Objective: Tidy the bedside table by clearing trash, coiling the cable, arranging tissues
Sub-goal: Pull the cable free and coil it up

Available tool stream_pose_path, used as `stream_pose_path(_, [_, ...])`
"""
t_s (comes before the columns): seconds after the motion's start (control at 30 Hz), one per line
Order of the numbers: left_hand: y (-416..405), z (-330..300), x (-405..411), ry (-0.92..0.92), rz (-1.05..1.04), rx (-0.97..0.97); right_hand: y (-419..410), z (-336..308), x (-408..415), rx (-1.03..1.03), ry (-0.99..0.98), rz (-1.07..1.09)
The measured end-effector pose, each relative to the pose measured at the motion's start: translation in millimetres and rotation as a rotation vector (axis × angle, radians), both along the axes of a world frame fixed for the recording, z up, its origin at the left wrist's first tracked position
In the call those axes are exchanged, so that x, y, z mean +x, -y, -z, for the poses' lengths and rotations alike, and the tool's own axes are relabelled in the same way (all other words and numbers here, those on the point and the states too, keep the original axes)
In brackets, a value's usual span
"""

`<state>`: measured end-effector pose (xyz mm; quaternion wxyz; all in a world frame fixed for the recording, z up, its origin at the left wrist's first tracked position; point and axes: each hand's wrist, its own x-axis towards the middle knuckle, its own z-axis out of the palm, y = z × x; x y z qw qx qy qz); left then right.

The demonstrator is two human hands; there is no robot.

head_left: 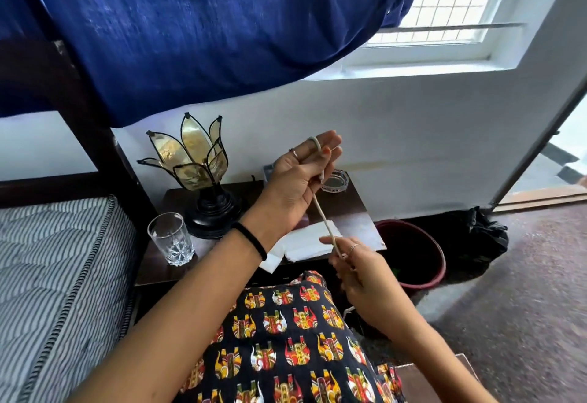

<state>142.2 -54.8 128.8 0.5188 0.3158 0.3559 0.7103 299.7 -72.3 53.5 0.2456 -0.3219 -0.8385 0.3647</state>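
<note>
— Head view: where's the thin white cable (323,215)?
— Stretched between both hands, above the dark wooden bedside table (355,202). Left hand (293,180) has it looped over a finger, thumb pinning it. Right hand (355,270) pinches it lower down.
— Tissues?
— Flat white tissues (305,240) lie on the table beneath.

White wall (381,135), barred window (451,11) — daylight, blue curtain (190,27), striped mattress (57,275), speckled floor (524,291)

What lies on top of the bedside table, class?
A lotus lamp, a drinking glass, a glass ashtray and white tissues. The left hand, holding the cable, hides part of the bedside table behind it.
</note>
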Motion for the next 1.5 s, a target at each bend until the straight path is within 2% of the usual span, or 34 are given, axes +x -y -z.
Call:
stream_pose_path(0.13, [5,1,-5,-0.143,-0.06,0.01,-3,-32,7,0.293,0.05,-0.004])
stream_pose_path(0.27, [13,3,-5,-0.451,-0.077,0.008,-14,-68,12,0.452,-0.043,0.052])
stream_pose_path(0.37, [20,6,-2,-0.599,0.014,0.007,-26,-89,7,0.504,-0.078,0.126])
stream_pose_path(0.57, [30,6,4,-0.511,0.171,-0.023,-40,-106,-3,0.534,-0.148,0.117])
stream_pose_path(0.7, [36,6,11,-0.291,0.266,-0.035,-41,-106,-4,0.475,-0.193,0.067])
stream_pose_path(0.93, [49,15,22,-0.156,0.289,-0.052,-44,-96,3,0.363,-0.166,-0.018])
stream_pose_path(1.07, [53,10,25,-0.271,0.291,-0.036,-44,-92,8,0.16,-0.247,-0.082])
stream_pose_path(1.23, [52,-4,25,-0.421,0.324,-0.001,-44,-90,15,-0.171,-0.554,-0.146])
stream_pose_path(1.37, [52,-8,28,-0.492,0.396,0.075,-44,-91,12,-0.157,-0.588,-0.096])
stream_pose_path(1.5, [48,-8,35,-0.364,0.477,0.044,-46,-86,6,-0.178,-0.613,-0.054])
